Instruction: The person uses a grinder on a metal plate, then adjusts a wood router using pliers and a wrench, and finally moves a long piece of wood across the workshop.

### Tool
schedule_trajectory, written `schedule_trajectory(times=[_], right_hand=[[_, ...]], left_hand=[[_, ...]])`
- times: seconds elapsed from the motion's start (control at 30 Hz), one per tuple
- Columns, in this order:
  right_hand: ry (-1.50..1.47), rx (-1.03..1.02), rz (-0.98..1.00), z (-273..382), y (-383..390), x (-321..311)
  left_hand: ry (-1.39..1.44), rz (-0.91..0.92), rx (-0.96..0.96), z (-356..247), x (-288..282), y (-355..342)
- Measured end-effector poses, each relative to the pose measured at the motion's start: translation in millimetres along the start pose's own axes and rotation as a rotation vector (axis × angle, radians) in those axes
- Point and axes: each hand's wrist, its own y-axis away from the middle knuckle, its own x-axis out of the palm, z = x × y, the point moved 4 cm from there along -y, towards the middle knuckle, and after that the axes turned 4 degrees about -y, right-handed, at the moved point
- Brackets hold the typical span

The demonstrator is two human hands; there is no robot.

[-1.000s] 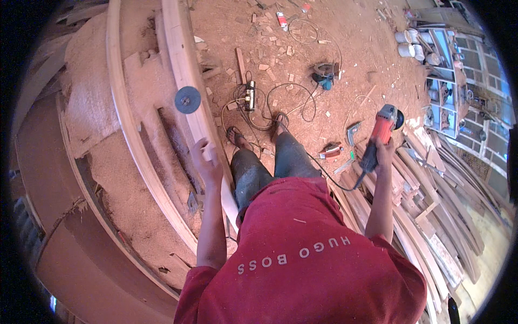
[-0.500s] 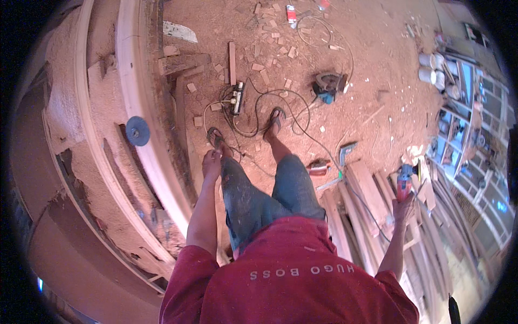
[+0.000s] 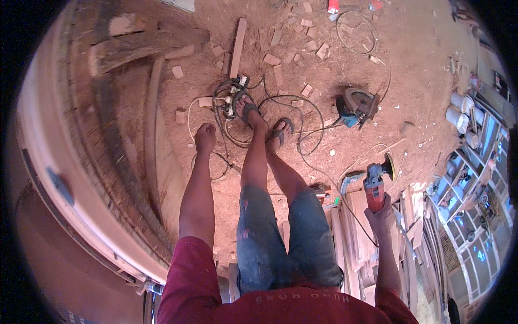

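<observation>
My right hand (image 3: 381,211) is wrapped round the red body of an angle grinder (image 3: 373,186). The grinder has a grey head and a round yellow-edged disc (image 3: 389,167), held out to my right above the floor. Down at my left side, beside my leg, hangs my left hand (image 3: 205,138); its fingers are curled in and nothing shows in them. A dark cord (image 3: 353,216) loops near the grinder. My left sandalled foot is at a power strip (image 3: 229,105) with plugs and tangled cables. A long wooden beam (image 3: 102,216) lies to my left, with a blue round disc (image 3: 59,185) on it.
A circular saw (image 3: 356,107) stands on the dusty floor ahead right, with a blue-handled tool (image 3: 352,181) nearer. Wood offcuts (image 3: 322,51) are scattered ahead. Stacked boards (image 3: 348,237) lie on the right, by a shelf frame (image 3: 467,164). Cables (image 3: 302,124) cross around my feet.
My view has shifted, and the beam now sits farther left. My feet have stepped, the left one onto the power strip. The grinder has come nearer my body, its disc showing more.
</observation>
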Motion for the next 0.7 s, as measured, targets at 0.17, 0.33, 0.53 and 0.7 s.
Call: schedule_trajectory(times=[0.17, 0.33, 0.53, 0.7], right_hand=[[-0.054, 0.015, 0.083, 24, -42, 55], [-0.05, -0.038, 0.059, 23, -69, 91], [-0.098, -0.023, 0.099, 33, -87, 118], [-0.123, 0.029, 0.134, 42, -90, 124]], left_hand=[[0.032, -0.115, -0.086, 54, 99, -69], [0.232, -0.023, -0.202, 97, 178, -123], [0.394, -0.095, -0.214, 118, 208, -137], [0.168, -0.178, -0.046, 88, 190, -123]])
